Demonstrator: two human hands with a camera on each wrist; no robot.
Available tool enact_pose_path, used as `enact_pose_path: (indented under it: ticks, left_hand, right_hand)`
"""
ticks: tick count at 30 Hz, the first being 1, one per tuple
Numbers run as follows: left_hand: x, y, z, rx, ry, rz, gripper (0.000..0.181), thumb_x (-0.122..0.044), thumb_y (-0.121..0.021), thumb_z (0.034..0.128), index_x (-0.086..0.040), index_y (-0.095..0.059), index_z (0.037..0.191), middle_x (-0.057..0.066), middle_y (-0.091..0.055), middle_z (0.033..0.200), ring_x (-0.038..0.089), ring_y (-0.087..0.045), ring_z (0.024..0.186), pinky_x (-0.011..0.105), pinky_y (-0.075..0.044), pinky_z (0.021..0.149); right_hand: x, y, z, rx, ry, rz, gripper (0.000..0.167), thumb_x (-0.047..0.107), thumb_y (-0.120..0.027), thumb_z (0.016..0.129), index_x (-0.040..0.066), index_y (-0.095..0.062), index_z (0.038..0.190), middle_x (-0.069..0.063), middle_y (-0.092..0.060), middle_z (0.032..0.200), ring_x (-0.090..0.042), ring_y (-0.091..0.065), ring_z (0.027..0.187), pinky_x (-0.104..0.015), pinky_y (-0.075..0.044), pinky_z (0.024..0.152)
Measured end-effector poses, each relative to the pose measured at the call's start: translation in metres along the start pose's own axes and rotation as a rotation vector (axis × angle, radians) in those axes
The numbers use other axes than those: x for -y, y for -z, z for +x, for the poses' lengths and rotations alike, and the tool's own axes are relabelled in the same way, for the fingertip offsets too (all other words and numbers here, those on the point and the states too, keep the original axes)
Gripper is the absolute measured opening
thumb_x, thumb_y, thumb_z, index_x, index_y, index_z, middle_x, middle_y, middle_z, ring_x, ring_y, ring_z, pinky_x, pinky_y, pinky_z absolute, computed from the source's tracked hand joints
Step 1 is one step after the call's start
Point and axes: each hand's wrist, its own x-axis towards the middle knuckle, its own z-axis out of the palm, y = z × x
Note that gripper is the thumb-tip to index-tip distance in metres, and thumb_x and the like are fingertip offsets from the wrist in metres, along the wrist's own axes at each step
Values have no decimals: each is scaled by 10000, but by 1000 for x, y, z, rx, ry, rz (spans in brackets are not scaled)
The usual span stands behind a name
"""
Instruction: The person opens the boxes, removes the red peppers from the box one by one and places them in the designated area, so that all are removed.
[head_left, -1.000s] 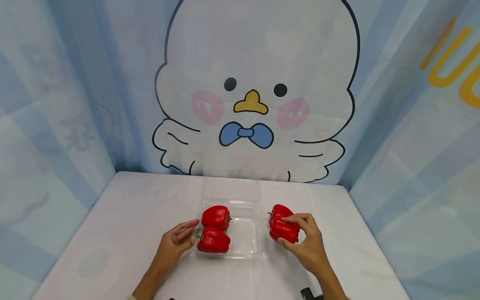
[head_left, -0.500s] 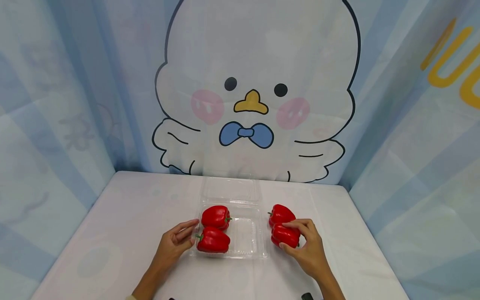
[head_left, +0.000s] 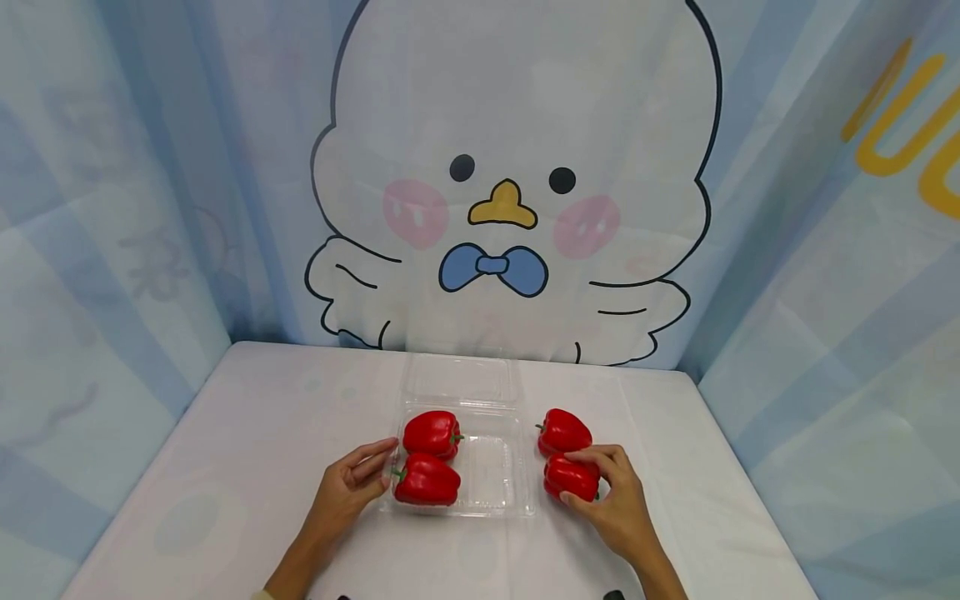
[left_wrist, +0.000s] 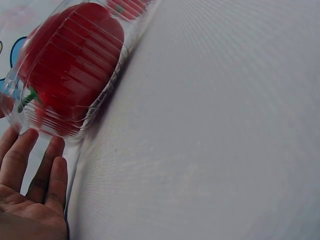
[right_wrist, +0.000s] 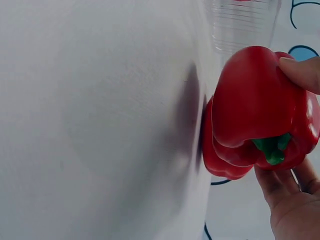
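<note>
My right hand (head_left: pixel 622 504) grips a red bell pepper (head_left: pixel 567 477) between thumb and fingers. In the right wrist view this pepper (right_wrist: pixel 255 100) shows its green stem towards the camera and looks slightly raised off the table. Just behind it lies another red bell pepper (head_left: pixel 562 431). Left of them stands an open clear plastic clamshell container (head_left: pixel 491 475), with two red bell peppers along its left side, one at the back (head_left: pixel 430 434) and one in front (head_left: pixel 429 481). My left hand (head_left: pixel 347 487) touches the container's left wall with fairly straight fingers (left_wrist: pixel 17 160).
The container's lid (head_left: pixel 461 379) lies folded back towards the rear curtain (head_left: pixel 510 317), which bears a cartoon bird. A white cloth covers the table (head_left: pixel 285 417). A dark object (head_left: pixel 613 595) pokes in at the bottom edge beside my right forearm.
The right hand has moved a little towards the front edge with its bell pepper, widening its distance from the one behind. My left hand and the container have stayed in place.
</note>
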Motion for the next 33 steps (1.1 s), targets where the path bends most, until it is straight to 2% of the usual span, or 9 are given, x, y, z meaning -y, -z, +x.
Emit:
enact_pose_path:
  ticks: [8,15,26,33]
  left_hand:
    - [1,0,0,0,-22,3,577,-75,-764,966,-39,-567,1507,148,-574,1573,-78,-593,1316,114,-498,1040]
    - [0,0,0,-4,-16,2,578,-74,-766,964,-39,-569,1506,146,-575,1573,-71,-594,1320,108,-495,1039]
    - [2,1,0,1,-30,-7,579,-61,-757,968,-14,-556,1509,170,-562,1579,-79,-591,1317,103,-493,1039]
    - [3,1,1,1,-21,-14,584,-64,-762,965,-18,-557,1510,162,-562,1581,-79,-588,1319,106,-494,1041]
  right_hand:
    - [0,-1,-2,29,-25,-22,615,35,-965,722,250,-749,1256,-58,-577,1312,-317,-582,1296,-554,-569,1061]
    - [0,-3,-3,34,-53,-38,647,38,-977,701,253,-745,1266,-55,-571,1327,-306,-568,1313,-552,-560,1075]
    - [4,-4,-5,43,-7,-81,650,58,-974,707,243,-743,1285,-58,-557,1398,-312,-501,1374,-599,-517,1112]
    - [5,-3,-4,24,59,-66,636,46,-967,709,223,-742,1278,-66,-573,1391,-300,-478,1351,-640,-540,1073]
